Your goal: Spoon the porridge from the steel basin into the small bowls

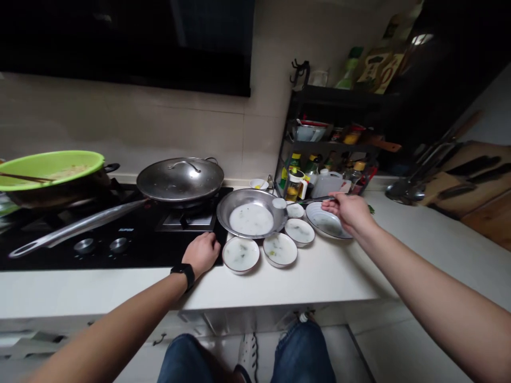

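Being pinched in the right hand (pixel 346 210), a slender steel spoon (pixel 309 201) is being held at the rim of a shallow stainless-steel bowl (pixel 251 213) of milky liquid. The open, empty left hand (pixel 202 254) is being rested on a black glass hob (pixel 136 255). Milky liquid is being held in four small white ceramic dishes (pixel 280 249).

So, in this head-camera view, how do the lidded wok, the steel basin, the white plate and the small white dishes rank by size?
Lidded wok, steel basin, white plate, then the small white dishes, which look too alike to rank among themselves.
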`<state>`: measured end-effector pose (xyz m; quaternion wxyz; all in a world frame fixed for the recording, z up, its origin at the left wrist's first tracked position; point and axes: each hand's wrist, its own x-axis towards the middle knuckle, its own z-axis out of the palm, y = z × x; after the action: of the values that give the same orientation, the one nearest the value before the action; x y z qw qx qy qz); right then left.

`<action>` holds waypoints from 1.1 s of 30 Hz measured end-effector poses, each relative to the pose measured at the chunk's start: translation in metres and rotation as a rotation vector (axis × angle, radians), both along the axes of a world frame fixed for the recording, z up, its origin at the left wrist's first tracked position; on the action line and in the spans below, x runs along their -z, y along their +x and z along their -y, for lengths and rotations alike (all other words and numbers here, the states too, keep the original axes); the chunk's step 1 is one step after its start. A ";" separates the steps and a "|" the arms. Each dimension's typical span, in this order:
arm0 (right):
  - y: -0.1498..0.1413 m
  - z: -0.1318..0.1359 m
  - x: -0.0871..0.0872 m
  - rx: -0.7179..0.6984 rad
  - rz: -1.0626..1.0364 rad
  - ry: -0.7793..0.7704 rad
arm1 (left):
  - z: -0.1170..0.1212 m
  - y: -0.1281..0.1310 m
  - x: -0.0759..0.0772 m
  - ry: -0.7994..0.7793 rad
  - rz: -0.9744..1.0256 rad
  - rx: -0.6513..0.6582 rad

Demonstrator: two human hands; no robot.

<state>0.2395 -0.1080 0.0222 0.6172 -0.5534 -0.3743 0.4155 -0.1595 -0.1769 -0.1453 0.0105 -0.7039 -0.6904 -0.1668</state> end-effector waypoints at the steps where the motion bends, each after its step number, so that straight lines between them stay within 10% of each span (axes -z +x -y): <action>1: 0.014 0.002 -0.003 0.024 0.004 -0.001 | 0.000 0.000 0.000 0.003 0.000 0.001; 10: 0.129 0.014 0.014 0.265 0.213 -0.014 | -0.002 -0.003 0.002 0.011 -0.022 0.015; 19: 0.146 0.038 0.030 0.068 0.946 0.105 | -0.001 -0.003 -0.001 -0.011 -0.032 0.014; 24: 0.124 0.044 0.026 -0.207 1.551 0.586 | -0.001 -0.001 -0.001 -0.011 -0.021 -0.002; 28: 0.064 0.033 0.023 -0.062 1.346 0.677 | 0.000 0.001 -0.001 -0.005 -0.013 0.001; 33: -0.022 0.010 0.041 -0.303 1.106 0.532 | 0.000 0.002 -0.002 0.009 -0.010 -0.002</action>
<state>0.2179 -0.1182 -0.0186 0.3832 -0.4550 -0.8027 0.0435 -0.1575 -0.1770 -0.1437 0.0172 -0.7040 -0.6902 -0.1665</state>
